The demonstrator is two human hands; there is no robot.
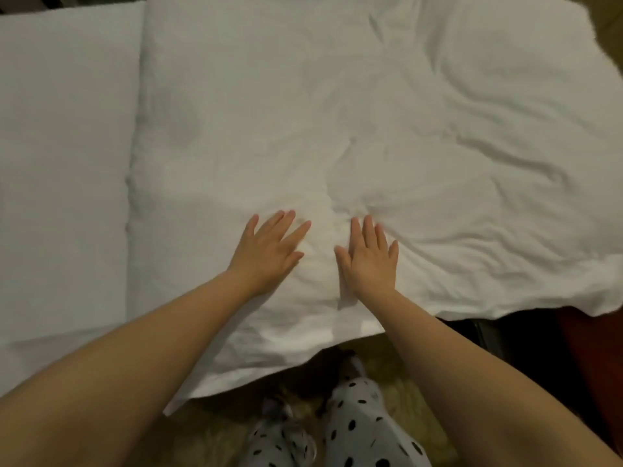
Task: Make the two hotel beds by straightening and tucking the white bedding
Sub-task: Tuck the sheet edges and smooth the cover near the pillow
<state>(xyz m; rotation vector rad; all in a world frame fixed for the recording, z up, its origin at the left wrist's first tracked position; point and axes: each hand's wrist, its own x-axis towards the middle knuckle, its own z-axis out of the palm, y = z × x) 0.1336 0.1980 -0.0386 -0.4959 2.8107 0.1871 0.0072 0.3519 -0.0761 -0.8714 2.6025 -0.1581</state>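
You are standing at the near edge of the bed and smoothing the white bedding (337, 112), so straightening is the step in hand. As I judge it, tucking is not yet begun.

Your left hand (269, 251) is lying flat on the cover with its fingers straight and spread. Your right hand (369, 257) is lying flat just beside it, not touching it, and a ridge of bunched cloth (332, 230) is rising between the two. Neither grip is closing on anything: both are open, palms pressing down on the fabric.

The bedding is covering the bed in front of you, and its near hem (296, 358) is hanging loose over the edge above the floor (215, 436). Long creases (505, 146) are running across the cover to your right, while the left part is looking flatter. The second bed (60, 163) is sitting just beside this one on your left, and its white surface is looking smooth.

The next move is probably calling for you to sweep both palms outward, away from each other, carrying that middle ridge toward the sides. After that you are likely needing to work the creases on the right. Only then is the loose hem asking for a real grip, pinching the edge and pulling it taut before tucking it under. Keep the pressure light, since pushing hard is likely to pile the cloth up elsewhere.
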